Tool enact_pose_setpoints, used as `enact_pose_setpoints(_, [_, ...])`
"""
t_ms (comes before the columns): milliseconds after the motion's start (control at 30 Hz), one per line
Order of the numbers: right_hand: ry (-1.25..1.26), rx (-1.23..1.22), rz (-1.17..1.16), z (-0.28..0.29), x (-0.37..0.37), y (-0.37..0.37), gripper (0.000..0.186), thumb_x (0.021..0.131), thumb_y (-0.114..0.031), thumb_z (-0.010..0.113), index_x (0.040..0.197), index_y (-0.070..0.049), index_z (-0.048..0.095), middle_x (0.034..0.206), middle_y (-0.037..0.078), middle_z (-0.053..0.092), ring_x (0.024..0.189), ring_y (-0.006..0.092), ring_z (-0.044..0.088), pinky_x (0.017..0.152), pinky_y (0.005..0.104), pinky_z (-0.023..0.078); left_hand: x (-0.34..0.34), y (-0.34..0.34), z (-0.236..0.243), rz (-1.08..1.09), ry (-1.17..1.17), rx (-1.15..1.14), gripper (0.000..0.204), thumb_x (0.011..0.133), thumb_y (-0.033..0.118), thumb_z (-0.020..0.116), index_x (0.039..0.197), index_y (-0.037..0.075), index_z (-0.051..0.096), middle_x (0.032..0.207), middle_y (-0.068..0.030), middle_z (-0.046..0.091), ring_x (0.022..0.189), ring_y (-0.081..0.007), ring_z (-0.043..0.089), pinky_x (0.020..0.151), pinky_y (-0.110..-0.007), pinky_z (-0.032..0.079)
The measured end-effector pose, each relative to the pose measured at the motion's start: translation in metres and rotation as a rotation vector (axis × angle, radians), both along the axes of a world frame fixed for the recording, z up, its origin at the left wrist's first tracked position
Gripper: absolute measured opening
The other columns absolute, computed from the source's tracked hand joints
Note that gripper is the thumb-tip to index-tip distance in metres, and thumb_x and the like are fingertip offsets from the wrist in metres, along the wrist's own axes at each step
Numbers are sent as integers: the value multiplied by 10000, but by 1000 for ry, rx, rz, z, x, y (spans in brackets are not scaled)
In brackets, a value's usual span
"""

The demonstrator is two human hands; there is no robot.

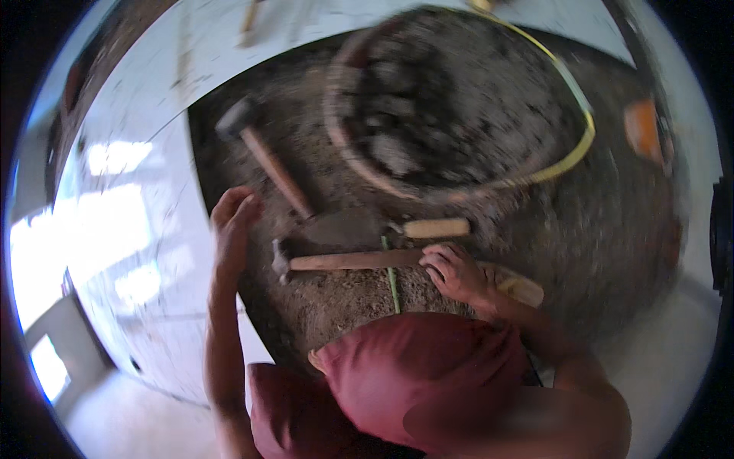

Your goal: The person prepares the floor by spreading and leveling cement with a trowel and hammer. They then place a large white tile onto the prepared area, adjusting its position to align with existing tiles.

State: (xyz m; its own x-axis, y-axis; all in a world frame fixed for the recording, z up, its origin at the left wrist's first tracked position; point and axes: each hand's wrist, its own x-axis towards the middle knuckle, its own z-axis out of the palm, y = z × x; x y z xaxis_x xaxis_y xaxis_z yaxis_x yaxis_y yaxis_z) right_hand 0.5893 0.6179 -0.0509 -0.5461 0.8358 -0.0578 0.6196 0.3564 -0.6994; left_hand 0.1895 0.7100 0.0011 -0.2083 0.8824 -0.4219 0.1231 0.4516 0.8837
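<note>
Gripping the wooden handle of a hammer (348, 261), the right hand (456, 271) has its fingers curled down over the handle's right end; the steel head lies to the left, approx. at the edge of the dirt patch (489, 222). The hammer lies flat & roughly level across the view, on bare gritty ground. Left hand (233, 229) is spread open, fingers apart, pressed on the dirt near the border w/ the pale tiled floor (138, 229); it holds nothing and sits just left of the hammer head, not touching it as far as the blur shows.

Just above the hammer lies a trowel (367, 228) w/ a light wooden grip pointing right. A mallet (260, 149) w/ a dark head lies slanted further up-left, handle running down toward the trowel. Beyond them stands a big round basket (344, 145) full of rubble & soil, w/ a yellow tape or strap (569, 153) curving round its right side. A thin green line (392, 279) runs down from the hammer handle toward the person's red-clad knees (413, 367). Picture is motion-blurred.
</note>
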Motion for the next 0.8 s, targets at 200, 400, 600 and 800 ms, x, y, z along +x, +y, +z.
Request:
enact_pose_setpoints(200, [31, -117, -223, -1, 13, -27, 185, 796, -55, 626, 974, -91, 592, 1077, 70, 590, 862, 274, 615, 714, 378, 504, 35, -42, -41, -301, 127, -154, 176, 821, 64, 625, 990, 29, 593, 917, -51, 631, 849, -140, 605, 769, -290, 479])
enact_pose_setpoints(400, [21, -346, -431, 27, 43, -58, 113, 833, -70, 601, 941, -37, 614, 927, 116, 638, 819, 264, 635, 694, 376, 510, 33, -123, -40, -612, 607, 41, 221, 754, 2, 630, 973, 29, 612, 974, -147, 631, 948, -311, 623, 818, -368, 490])
enact_pose_setpoints(600, [-128, -31, -352, 31, 26, 39, 166, 871, -81, 566, 1034, -48, 568, 974, 136, 615, 888, 338, 610, 757, 419, 485, 26, -169, -30, -234, 470, -58, 213, 754, 0, 632, 964, 27, 626, 1013, -145, 628, 948, -264, 620, 824, -333, 482])
enact_pose_setpoints(800, [-497, -46, -20, 18, -8, 104, 312, 787, -52, 655, 1067, -50, 517, 1020, 128, 587, 980, 343, 567, 793, 423, 451, 38, -204, -13, -73, 136, -56, 197, 802, 25, 607, 996, 29, 634, 965, -106, 659, 915, -175, 624, 800, -306, 490])
